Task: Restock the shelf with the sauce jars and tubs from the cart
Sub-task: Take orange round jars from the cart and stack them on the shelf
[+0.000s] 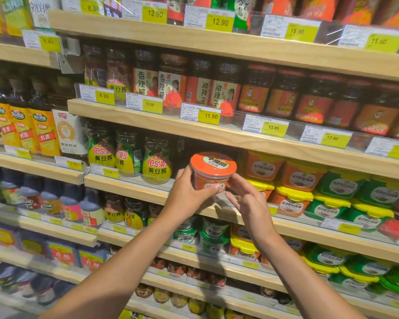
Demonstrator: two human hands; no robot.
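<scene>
Tub [213, 173] sits at view centre, held just in front of the shelf [148, 195] lip, not yet seated. Left hand [189, 194] wraps it, thumb across the label, fingers round the back. Right hand [249, 203] is spread, straight fingertips touching the tub's lower side at 3 o'clock, steadying only.

Target looks like the dark gap at its 12 o'clock, between the bean-sauce jars [156, 166] at 9 and the square tubs [302, 178] at 3. Lift the base over the lip, push straight back, label forward, stay off the jars.

Tub is round and tapered, with a glossy orange lid and printed wrap. Probably thin plastic, so grip lightly. Jars are clear and waisted. Square tubs have yellow and orange lids. Shelf edge is pale matt wood.
</scene>
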